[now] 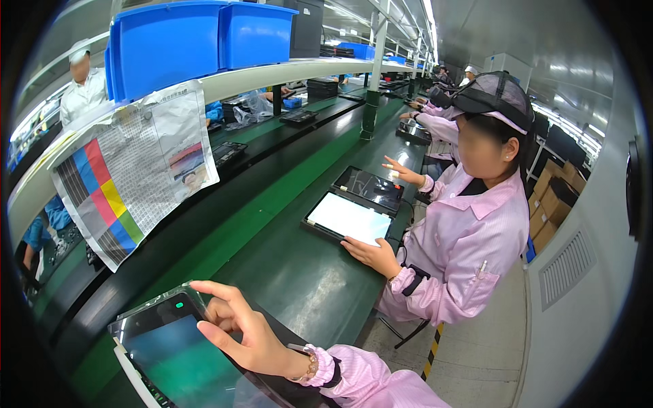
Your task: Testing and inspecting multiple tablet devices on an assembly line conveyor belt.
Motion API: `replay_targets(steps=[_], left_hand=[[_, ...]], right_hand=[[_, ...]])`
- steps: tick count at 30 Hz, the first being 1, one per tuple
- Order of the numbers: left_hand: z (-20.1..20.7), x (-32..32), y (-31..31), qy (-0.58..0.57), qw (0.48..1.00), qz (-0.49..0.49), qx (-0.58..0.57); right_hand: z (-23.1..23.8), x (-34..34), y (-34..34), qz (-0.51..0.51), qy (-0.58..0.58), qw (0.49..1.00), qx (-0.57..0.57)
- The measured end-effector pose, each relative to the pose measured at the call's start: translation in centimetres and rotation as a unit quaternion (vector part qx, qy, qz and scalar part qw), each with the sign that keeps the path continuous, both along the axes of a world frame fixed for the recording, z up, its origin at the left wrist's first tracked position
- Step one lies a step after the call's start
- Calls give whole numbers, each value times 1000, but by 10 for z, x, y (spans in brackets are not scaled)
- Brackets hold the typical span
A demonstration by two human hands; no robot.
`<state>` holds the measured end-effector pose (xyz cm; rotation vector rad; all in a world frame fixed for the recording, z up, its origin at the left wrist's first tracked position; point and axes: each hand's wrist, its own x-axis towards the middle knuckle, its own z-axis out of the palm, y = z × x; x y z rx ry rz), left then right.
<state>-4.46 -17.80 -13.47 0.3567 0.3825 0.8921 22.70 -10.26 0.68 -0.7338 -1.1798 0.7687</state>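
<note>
My right hand (253, 333) reaches in from the lower right in a pink sleeve with a beaded bracelet and a black band at the wrist. Thumb and index finger are spread apart, and the index fingertip is at the upper right corner of a flat dark screen panel (183, 353). The other fingers curl beside the panel's edge. Blue-green colour shows across the panel, with a small bright green mark near its top. Clear film (151, 300) sticks out along the upper edge. My left hand is out of view.
A co-worker in pink (469, 224) sits to the right, hands at a lit screen unit (350, 216) on the green bench (320, 292). A printed colour sheet (136, 177) hangs from the shelf (306, 66), below blue bins (166, 47). A post (373, 102) stands farther along.
</note>
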Motion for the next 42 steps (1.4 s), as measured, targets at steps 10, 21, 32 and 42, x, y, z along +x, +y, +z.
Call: replay_targets(steps=[10,21,32,42], left_hand=[[-5,-13,-4,5,1000,10,-2],[45,4,19,87,990,-31,106],[128,41,97,67,968,-54,236],[127,50,175,280,890,-129,334]], right_hand=[[-28,3,4,93,176,976,-91],[-42,2,-15,266,255,878,-306],[7,17,37,239,221,940,-102],[16,37,116,177,172,969,-18]])
